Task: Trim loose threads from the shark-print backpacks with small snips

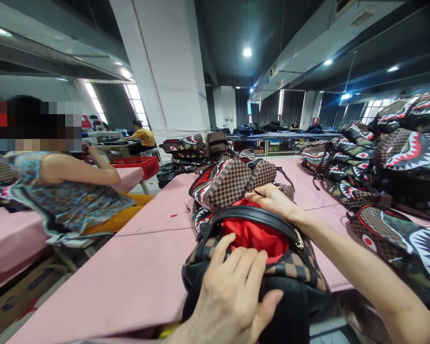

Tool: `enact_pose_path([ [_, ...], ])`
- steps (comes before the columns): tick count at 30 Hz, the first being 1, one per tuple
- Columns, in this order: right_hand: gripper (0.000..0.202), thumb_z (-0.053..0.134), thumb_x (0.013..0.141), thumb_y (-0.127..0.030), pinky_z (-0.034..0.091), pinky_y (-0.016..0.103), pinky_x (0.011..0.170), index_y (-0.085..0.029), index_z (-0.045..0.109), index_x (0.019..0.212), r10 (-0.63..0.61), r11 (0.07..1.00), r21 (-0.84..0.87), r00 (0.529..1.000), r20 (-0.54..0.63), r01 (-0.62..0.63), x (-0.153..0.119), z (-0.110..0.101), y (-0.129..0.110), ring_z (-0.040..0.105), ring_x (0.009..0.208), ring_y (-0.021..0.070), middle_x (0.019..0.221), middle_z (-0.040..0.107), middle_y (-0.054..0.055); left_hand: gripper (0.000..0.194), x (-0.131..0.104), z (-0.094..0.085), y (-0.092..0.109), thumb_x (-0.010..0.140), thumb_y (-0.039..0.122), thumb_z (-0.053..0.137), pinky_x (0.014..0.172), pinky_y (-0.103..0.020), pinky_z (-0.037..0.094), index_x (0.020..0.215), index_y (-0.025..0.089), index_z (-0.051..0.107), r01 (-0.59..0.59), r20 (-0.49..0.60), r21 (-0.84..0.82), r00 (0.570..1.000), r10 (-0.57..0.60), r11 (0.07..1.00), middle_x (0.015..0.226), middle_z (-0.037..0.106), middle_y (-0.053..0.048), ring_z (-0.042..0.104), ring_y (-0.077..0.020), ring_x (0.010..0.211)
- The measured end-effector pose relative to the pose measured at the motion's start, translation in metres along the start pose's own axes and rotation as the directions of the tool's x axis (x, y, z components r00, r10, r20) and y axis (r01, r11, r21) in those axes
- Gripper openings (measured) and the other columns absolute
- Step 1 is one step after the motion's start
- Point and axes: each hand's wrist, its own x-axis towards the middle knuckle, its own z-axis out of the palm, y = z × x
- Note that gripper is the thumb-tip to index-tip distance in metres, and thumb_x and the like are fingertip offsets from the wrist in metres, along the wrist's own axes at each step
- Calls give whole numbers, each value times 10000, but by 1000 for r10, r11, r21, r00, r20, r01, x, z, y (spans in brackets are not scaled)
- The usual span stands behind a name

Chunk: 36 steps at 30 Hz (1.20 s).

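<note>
A brown-and-black checkered backpack [299, 265] stands on the pink table in front of me, its top unzipped and the red lining [260, 234] showing. My left hand [232, 289] is at the near edge of the opening, fingers bent over the rim onto the lining and thumb outside. At the far side, beyond the black strap [258, 215], my right hand [270, 200] is closed with fingertips pinched. A thin dark thing shows at those fingers, too small to name. Just behind lies another checkered backpack [232, 184] with a shark-mouth print.
Shark-print backpacks [361, 167] are piled along the table's right side, and more bags [186, 145] lie at the far end. A small red-tipped tool [172, 215] rests on the pink tabletop [146, 267]. A co-worker [75, 186] sits to the left, near a red crate [143, 165].
</note>
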Motion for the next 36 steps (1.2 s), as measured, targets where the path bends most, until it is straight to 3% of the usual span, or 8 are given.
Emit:
enact_pose_path([
  [4,476,411,808,-557,215,181,429,-129,371,605,5,993,115,997,77,-14,-2,-2,0,281,495,54,557,342,-17,263,18,-18,-11,771,363,548,715,-317,407,911,146,593,139,295,-174,952,-83,975,895,603,-70,532,-203,807],
  [8,483,460,790,-559,190,174,395,-140,321,594,-55,968,252,981,187,6,2,-3,-5,258,452,41,527,316,-32,292,60,-22,-41,782,454,514,503,-218,335,791,184,625,408,853,-319,517,72,855,717,600,-4,509,-135,590],
  [10,485,505,766,-548,212,172,398,-129,361,570,-61,959,284,983,172,10,6,-9,-3,285,442,40,514,355,-29,375,77,-12,-59,843,476,409,530,-202,349,872,193,653,469,888,-395,416,197,790,749,621,-3,525,-125,604],
  [16,459,460,812,-528,370,207,546,-106,601,699,90,950,308,892,-442,57,-40,-41,32,496,559,98,582,543,34,454,91,27,-102,843,522,396,851,-246,378,1001,193,665,491,671,-379,729,-133,784,1048,626,-23,563,-195,947],
  [25,341,679,661,-435,383,212,535,-126,554,735,232,731,674,968,-101,-105,-84,14,47,479,573,102,654,526,6,512,100,44,-92,797,606,421,850,-267,415,1009,198,647,812,781,-438,556,-283,386,1060,623,-35,555,-192,992],
  [28,420,712,644,-340,463,265,656,-173,578,1005,153,439,895,988,11,-78,-75,25,42,566,686,142,833,598,37,503,99,32,-90,823,577,386,873,-285,412,985,181,650,779,760,-451,591,-270,436,1037,628,-41,557,-195,984],
  [33,343,717,653,-338,491,251,674,-121,638,907,193,427,896,980,44,-124,-77,25,59,599,713,150,821,627,73,498,71,-26,-80,721,537,505,989,-346,337,1061,198,639,571,480,-341,789,-384,747,1134,588,-46,511,-240,1084],
  [36,361,729,634,-362,502,238,653,-129,651,899,231,455,883,973,11,-118,-77,23,67,610,717,152,826,639,69,597,22,-48,-75,692,680,436,770,-384,484,867,165,682,810,439,-239,582,-685,535,880,658,-109,618,-246,787],
])
